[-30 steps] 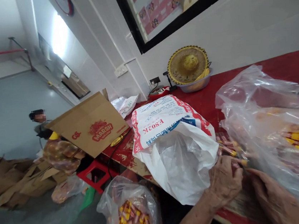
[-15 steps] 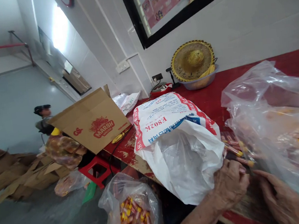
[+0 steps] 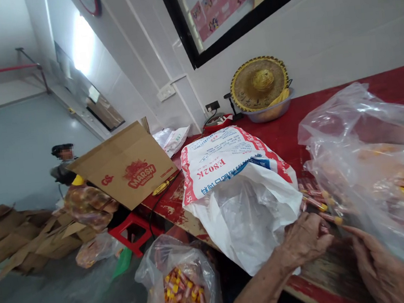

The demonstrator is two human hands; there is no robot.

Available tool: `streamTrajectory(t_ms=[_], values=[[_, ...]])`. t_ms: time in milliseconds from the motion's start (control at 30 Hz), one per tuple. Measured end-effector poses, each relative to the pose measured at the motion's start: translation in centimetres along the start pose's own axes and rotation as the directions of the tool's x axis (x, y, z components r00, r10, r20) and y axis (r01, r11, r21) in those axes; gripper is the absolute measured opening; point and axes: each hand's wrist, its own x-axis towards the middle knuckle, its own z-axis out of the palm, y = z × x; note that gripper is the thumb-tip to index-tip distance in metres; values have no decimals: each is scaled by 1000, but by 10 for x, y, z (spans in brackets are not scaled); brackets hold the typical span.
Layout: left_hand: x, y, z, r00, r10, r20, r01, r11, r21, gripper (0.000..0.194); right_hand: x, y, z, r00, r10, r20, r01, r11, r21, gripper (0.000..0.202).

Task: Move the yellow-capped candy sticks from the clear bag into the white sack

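Note:
My left hand (image 3: 304,240) rests on the red table (image 3: 284,137) at its near edge, fingers curled around small pink tubes with yellow caps (image 3: 317,202). My right hand (image 3: 381,272) lies just to the right, partly under a large clear plastic bag (image 3: 373,151) filled with the same tubes; what its fingers hold cannot be made out. A white woven sack (image 3: 234,177) with red and blue print, lined with clear plastic, lies open just left of my left hand.
A clear bag of capped tubes (image 3: 179,290) stands on the floor below the table. A brown cardboard box (image 3: 127,167) leans at the table's left end. A straw hat (image 3: 259,82) sits over a bowl by the wall. A person (image 3: 65,167) sits near flattened cartons (image 3: 18,235) and a red stool (image 3: 132,230).
My left hand has shifted slightly right along the table edge with the tubes. My right hand has slid lower and further right. The view has tilted a little.

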Motion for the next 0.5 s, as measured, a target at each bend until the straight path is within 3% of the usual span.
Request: streamTrajectory(t_ms=[200, 367, 500], values=[[-8, 8, 4, 990, -56, -132, 42, 993, -107, 26, 0, 4, -2, 997, 35, 72, -37, 999, 19, 61], [-6, 6, 4, 998, -40, -58, 34, 995, -93, 19, -1, 15, 10, 998, -18, 59, 19, 1000, -20, 65], [-9, 9, 6, 982, -26, -187, 7, 995, -97, 22, -3, 21, 14, 993, -104, 56, 106, 994, -27, 67]])
